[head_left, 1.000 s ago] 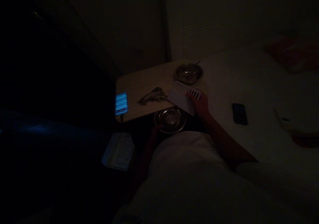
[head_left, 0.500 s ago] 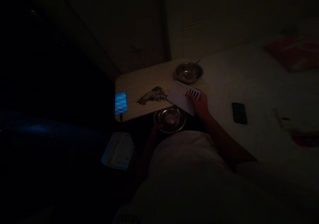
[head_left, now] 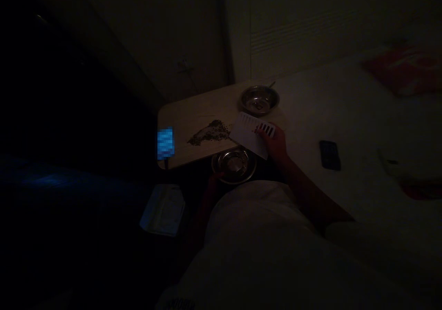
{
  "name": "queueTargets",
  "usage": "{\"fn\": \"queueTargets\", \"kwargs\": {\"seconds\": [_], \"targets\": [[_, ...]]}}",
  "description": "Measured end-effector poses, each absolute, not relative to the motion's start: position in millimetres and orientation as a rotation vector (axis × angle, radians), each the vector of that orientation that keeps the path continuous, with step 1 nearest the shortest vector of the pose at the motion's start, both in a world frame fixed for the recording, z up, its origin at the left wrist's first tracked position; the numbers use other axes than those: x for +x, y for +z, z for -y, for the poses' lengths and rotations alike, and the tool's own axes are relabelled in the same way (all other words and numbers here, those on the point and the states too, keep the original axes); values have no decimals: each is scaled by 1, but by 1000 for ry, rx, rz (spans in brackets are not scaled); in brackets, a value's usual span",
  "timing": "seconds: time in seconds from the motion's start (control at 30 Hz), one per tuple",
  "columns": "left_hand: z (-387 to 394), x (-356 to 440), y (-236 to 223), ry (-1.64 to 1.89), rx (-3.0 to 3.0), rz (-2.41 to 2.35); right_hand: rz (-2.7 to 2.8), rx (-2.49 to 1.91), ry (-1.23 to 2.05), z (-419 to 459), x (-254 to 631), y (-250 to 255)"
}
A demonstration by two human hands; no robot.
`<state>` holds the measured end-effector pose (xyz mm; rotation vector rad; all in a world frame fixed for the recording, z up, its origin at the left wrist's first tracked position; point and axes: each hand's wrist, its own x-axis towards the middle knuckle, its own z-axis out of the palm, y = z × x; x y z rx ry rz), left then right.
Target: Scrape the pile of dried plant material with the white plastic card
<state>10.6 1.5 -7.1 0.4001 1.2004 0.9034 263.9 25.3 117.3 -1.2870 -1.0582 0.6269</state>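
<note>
The room is very dark. My right hand [head_left: 276, 143] grips a white slotted card [head_left: 251, 133] whose left edge rests on a small wooden table [head_left: 186, 117], just right of a pile of dark crumbs [head_left: 209, 132]. My left hand [head_left: 214, 180] holds the rim of a steel bowl [head_left: 234, 164] below the table's near edge, its fingers curled on the rim. The card's lower edge overhangs that bowl.
A second steel bowl [head_left: 258, 99] with a utensil sits at the table's back right. A lit phone screen [head_left: 165, 143] glows at the table's left edge. A dark remote [head_left: 329, 154] lies on the pale bed [head_left: 345, 112], a white box [head_left: 162, 209] sits lower left.
The view has drifted slightly; the card and both hands stay in nearly the same place by the crumbs and the bowl.
</note>
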Motion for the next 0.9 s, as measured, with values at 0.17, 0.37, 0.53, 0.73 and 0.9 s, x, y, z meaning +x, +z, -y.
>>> {"fn": "queueTargets", "kwargs": {"seconds": [0.17, 0.37, 0.53, 0.73, 0.9], "targets": [[0, 11, -8, 932, 390, -1179, 1056, -1295, 627, -26, 264, 117], [1, 14, 1, 934, 363, -1211, 1063, -1296, 625, -25, 263, 119], [2, 17, 7, 951, 349, -1186, 1063, -1300, 623, -25, 264, 117], [2, 17, 9, 977, 368, -1207, 1052, -1288, 634, -27, 265, 115], [3, 15, 6, 949, 363, -1156, 1053, -1304, 616, -27, 266, 113]]}}
